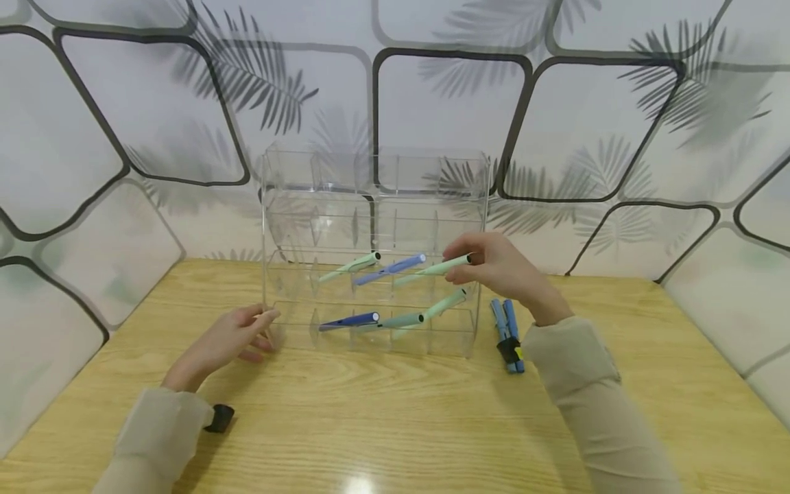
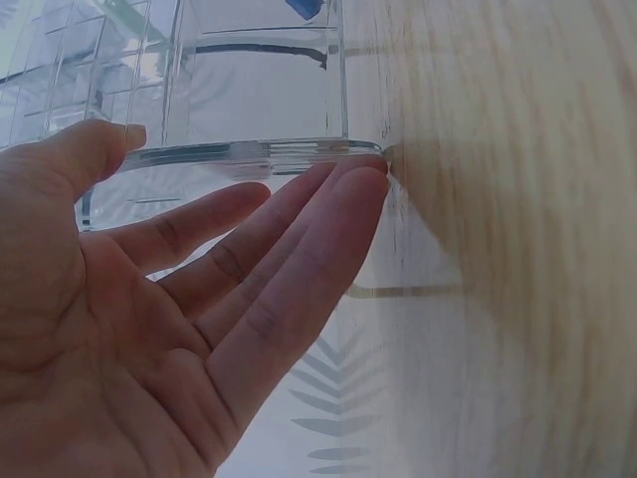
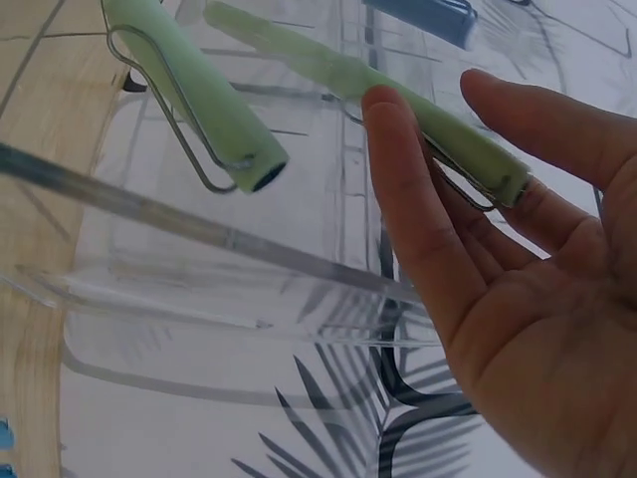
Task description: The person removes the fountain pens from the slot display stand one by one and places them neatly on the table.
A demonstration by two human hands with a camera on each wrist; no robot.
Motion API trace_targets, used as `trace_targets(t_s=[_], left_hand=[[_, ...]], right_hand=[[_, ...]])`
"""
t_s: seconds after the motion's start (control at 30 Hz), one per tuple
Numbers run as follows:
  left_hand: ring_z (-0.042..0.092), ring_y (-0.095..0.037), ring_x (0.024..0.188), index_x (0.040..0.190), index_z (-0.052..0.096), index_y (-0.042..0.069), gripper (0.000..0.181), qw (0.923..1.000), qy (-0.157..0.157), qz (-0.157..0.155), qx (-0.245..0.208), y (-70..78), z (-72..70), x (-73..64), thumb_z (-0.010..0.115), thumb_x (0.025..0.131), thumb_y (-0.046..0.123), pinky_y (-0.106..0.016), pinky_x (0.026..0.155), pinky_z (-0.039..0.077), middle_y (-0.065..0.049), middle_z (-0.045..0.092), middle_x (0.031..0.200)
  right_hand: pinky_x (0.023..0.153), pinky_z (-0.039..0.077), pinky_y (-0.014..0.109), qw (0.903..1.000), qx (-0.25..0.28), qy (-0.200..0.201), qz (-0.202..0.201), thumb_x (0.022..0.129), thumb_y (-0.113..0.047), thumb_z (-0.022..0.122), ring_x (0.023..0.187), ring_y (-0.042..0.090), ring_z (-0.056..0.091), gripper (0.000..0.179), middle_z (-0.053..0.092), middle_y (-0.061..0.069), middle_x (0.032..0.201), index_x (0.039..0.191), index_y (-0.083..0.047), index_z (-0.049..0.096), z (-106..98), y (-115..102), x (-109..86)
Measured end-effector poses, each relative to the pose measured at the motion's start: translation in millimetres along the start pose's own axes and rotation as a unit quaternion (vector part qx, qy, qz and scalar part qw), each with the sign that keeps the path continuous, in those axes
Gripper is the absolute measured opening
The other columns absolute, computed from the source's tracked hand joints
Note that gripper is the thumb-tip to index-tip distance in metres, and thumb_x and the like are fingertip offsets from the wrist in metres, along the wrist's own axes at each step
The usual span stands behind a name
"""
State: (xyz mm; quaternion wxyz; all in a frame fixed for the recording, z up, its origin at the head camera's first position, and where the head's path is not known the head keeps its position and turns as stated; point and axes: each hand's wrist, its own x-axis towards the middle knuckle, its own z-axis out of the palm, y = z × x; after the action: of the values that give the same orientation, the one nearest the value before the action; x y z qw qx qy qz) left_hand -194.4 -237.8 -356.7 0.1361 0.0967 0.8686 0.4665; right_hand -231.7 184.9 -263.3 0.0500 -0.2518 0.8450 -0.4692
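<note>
A clear tiered rack [image 1: 370, 350] stands against the patterned backdrop. My left hand [image 1: 231, 339] touches its left side wall with extended fingers; the left wrist view shows the fingertips along the wall's edge. Higher up on the right, the fingers of my right hand [image 1: 503, 267] lie around the capped end of a light green pen [image 1: 438, 266], which slants in the third tier. In the right wrist view, a gap shows between one digit and this pen [image 3: 478, 159]. Beside it lie a periwinkle pen [image 1: 391, 269] and another light green pen [image 1: 350, 266].
The lowest tier holds a dark blue pen [image 1: 348, 321], a grey-green pen [image 1: 395, 321] and a light green pen [image 1: 446, 303]. Blue pens [image 1: 510, 319] lie on the wooden table [image 1: 370, 425] right of the rack, partly behind a black device [image 1: 509, 350] at my right cuff.
</note>
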Motion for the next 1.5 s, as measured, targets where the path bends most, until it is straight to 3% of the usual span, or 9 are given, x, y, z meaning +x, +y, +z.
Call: trace_targets(t_s=[0.27, 0.5, 0.67, 1.0, 1.37, 1.5], left_hand=[[0.067, -0.032, 0.094, 0.142, 0.038, -0.019, 0.060, 0.9999, -0.004, -0.006, -0.011, -0.9, 3.3, -2.1, 0.041, 0.112, 0.033, -0.042, 0.074, 0.063, -0.019, 0.064, 0.100], [0.068, -0.034, 0.097, 0.145, 0.035, -0.018, 0.061, 0.9999, -0.001, -0.007, -0.012, 1.6, 0.3, 0.0, 0.041, 0.112, 0.033, -0.041, 0.075, 0.063, -0.021, 0.064, 0.104], [0.067, -0.035, 0.099, 0.144, 0.037, -0.018, 0.063, 0.9999, -0.004, -0.009, -0.009, 1.6, -1.3, 0.7, 0.041, 0.111, 0.036, -0.043, 0.076, 0.062, -0.020, 0.064, 0.104], [0.067, -0.037, 0.102, 0.146, 0.034, -0.018, 0.066, 0.9997, -0.001, -0.021, -0.013, 2.4, 0.2, -0.5, 0.040, 0.111, 0.038, -0.043, 0.076, 0.062, -0.023, 0.064, 0.108], [0.065, -0.041, 0.105, 0.149, 0.021, -0.022, 0.072, 0.9997, -0.007, -0.024, -0.002, 4.5, 1.4, 0.1, 0.037, 0.112, 0.038, -0.043, 0.076, 0.062, -0.039, 0.050, 0.131], [0.066, -0.040, 0.104, 0.148, 0.022, -0.023, 0.070, 0.9999, -0.008, -0.015, 0.000, 4.2, 0.1, -0.1, 0.037, 0.112, 0.035, -0.043, 0.075, 0.062, -0.037, 0.054, 0.124]], right_hand=[[0.080, 0.061, 0.031, 0.9999, -0.014, -0.003, 0.005, 0.100, 0.004, 0.060, 0.084, 0.024, 0.074, 0.024, 0.074, 0.018, 0.092, 0.120, 0.015, 0.065, 7.0, 0.2, 1.1], [0.082, 0.061, 0.035, 0.9993, -0.036, 0.013, 0.007, 0.099, 0.002, 0.062, 0.085, 0.027, 0.074, 0.025, 0.074, 0.020, 0.093, 0.121, 0.013, 0.066, 5.0, -5.9, 2.8], [0.087, 0.059, 0.037, 0.9987, -0.036, 0.027, 0.025, 0.100, -0.001, 0.063, 0.085, 0.021, 0.074, 0.027, 0.075, 0.017, 0.096, 0.123, 0.012, 0.066, 0.3, -5.0, -0.9], [0.084, 0.059, 0.027, 0.9987, -0.006, 0.046, 0.023, 0.099, 0.001, 0.064, 0.082, 0.010, 0.073, 0.026, 0.074, 0.018, 0.095, 0.122, 0.013, 0.066, -12.2, -4.4, -9.3], [0.082, 0.060, 0.030, 0.9965, 0.048, 0.067, 0.019, 0.098, 0.004, 0.064, 0.085, 0.013, 0.073, 0.028, 0.074, 0.014, 0.096, 0.123, 0.018, 0.063, -30.7, -8.6, -21.9], [0.081, 0.060, 0.029, 0.9969, 0.035, 0.069, 0.013, 0.098, 0.003, 0.065, 0.085, 0.013, 0.073, 0.027, 0.074, 0.010, 0.095, 0.122, 0.016, 0.064, -36.5, -9.0, -22.5]])
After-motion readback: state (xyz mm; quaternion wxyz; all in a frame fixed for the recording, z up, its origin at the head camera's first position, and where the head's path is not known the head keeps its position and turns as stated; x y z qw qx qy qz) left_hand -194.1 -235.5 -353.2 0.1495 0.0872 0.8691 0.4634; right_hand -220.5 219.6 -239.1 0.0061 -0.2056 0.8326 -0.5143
